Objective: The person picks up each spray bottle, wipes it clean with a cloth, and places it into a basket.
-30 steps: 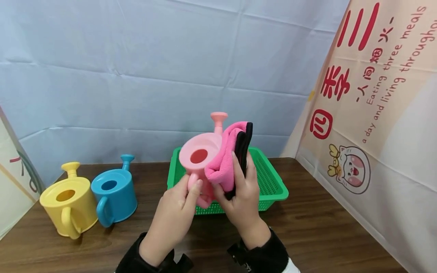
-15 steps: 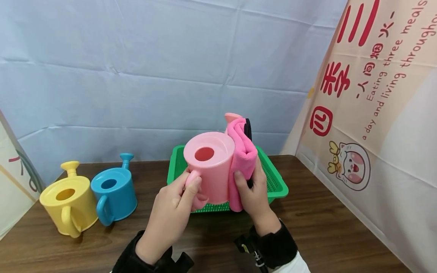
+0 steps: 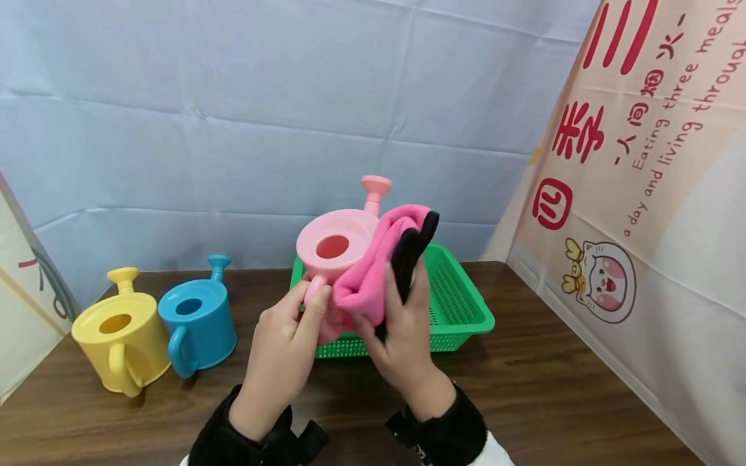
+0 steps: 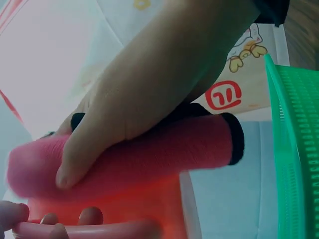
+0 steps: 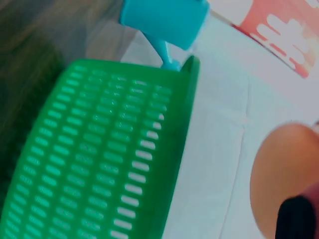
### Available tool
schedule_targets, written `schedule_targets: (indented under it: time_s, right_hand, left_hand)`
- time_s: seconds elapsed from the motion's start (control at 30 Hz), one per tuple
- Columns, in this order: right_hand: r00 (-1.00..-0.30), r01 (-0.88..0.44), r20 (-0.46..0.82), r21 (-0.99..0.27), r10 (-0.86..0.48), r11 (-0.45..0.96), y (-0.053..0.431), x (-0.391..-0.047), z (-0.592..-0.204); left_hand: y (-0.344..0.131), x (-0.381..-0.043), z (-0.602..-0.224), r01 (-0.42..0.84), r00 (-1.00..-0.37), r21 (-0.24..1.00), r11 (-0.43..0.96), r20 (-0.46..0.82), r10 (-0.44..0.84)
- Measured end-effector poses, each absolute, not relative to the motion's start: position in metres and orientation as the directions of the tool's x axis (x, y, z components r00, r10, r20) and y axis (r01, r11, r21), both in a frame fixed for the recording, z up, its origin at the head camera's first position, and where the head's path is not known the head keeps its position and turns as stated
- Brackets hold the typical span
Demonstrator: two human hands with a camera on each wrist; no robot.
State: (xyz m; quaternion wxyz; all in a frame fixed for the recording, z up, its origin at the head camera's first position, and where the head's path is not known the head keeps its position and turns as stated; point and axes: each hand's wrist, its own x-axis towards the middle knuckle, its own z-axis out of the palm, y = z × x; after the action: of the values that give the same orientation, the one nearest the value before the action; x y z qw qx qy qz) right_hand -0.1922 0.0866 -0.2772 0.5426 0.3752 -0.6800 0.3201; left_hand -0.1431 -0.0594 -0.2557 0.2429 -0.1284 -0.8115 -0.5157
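In the head view a pink watering can [image 3: 358, 223] is held up in front of the green basket, its spout toward the back. My left hand [image 3: 282, 346] grips its handle. A folded pink cloth with black edging [image 3: 364, 278] lies against the can's right side, held there by my right hand [image 3: 408, 343]. The left wrist view shows the right thumb [image 4: 82, 154] along the cloth, with left fingertips [image 4: 90, 216] round the handle below. Only one finger [image 5: 281, 174] and a bit of black edging show in the right wrist view.
A green perforated basket [image 3: 466, 330] stands on the brown wooden table [image 3: 553, 388] behind the hands. At the left are a yellow watering can [image 3: 131, 349] and a blue watering can [image 3: 206, 330], side by side. A pale cloth backdrop [image 3: 280, 116] hangs behind the table.
The cloth went from the can's left-tilted top side to farther right and lower down, then came back up and left. The can turned along with it, its spout in sight again.
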Motion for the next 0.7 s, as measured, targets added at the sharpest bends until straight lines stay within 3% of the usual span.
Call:
schedule_targets:
  time_s: [0.13,0.3,0.43,0.7]
  right_hand:
    - [-0.063,-0.829,0.976,0.066,-0.21,0.556,0.081,-0.196,-0.286]
    - [-0.074,-0.809,0.981,0.047,-0.181,0.586,0.086,-0.199,-0.287]
    - [-0.121,-0.814,0.982,-0.016,-0.142,0.58,0.092,-0.198,-0.283]
    - [-0.276,-0.889,0.959,-0.228,-0.066,0.397,0.094,-0.181,-0.257]
  left_hand:
    - [-0.06,-0.145,-0.255,0.451,-0.846,0.762,0.464,0.531,-0.049]
    - [-0.056,-0.146,-0.255,0.46,-0.847,0.735,0.499,0.531,-0.002]
    - [-0.053,-0.146,-0.257,0.457,-0.858,0.715,0.529,0.51,0.052]
    - [-0.048,-0.147,-0.264,0.415,-0.894,0.695,0.588,0.433,0.119]
